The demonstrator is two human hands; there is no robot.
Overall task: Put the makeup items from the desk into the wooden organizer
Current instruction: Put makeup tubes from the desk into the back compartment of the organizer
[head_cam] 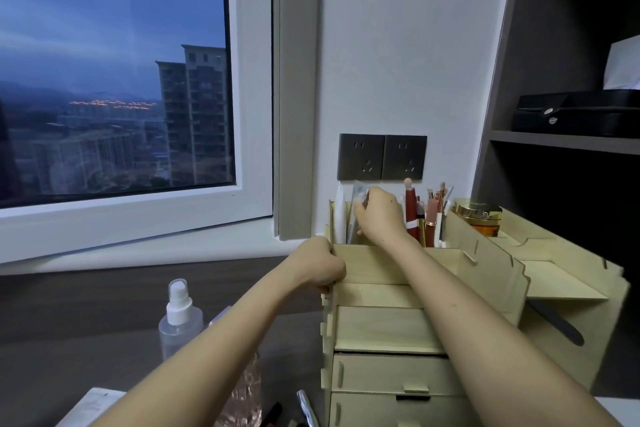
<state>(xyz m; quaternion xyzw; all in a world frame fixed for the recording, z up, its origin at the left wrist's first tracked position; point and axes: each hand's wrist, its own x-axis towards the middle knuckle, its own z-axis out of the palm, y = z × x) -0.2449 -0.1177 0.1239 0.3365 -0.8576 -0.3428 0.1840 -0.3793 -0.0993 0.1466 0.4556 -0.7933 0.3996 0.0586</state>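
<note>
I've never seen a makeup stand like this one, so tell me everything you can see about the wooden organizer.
The wooden organizer is pale, unpainted slotted board standing upright on the dark desk against the wall. Its top has open compartments holding upright brushes and tubes, with a gold-lidded jar to the right; below are stacked drawers with tab handles. The left hand grips its left edge, while the right hand reaches into a back compartment.

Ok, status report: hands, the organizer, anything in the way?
Left hand braces the wooden organizer. Right hand lowers a packet into the back-left compartment. Clear spray bottle waits on the desk; nothing blocking.
</note>
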